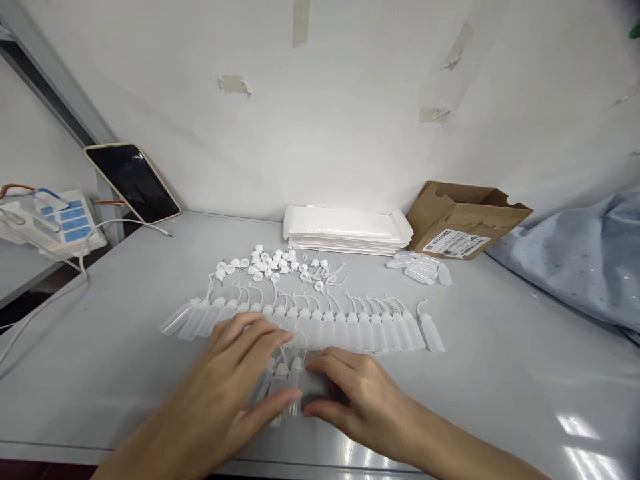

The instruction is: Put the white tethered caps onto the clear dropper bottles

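Note:
Several small translucent plastic bottles (296, 383) lie near the table's front, each with a thin white cord at its neck. Over them is my left hand (240, 380), fingers stretched and apart from the thumb; its thumb tip overlaps the nearest bottle, though contact is unclear. To the right, my right hand (357, 393) curves with a gap between thumb and fingers, close beside that bottle and holding nothing visible. Beyond both hands runs a long row of similar bottles (340, 331), side by side with cords pointing away. My left hand hides part of that row.
Loose white caps (259, 275) are heaped behind the row. Flat white packages (345, 227) are stacked by the wall, beside an open cardboard box (450, 220) and some clear pieces (423, 267). A phone (133, 180) leans at left near a power strip (70, 220); grey-blue fabric (585, 253) lies right.

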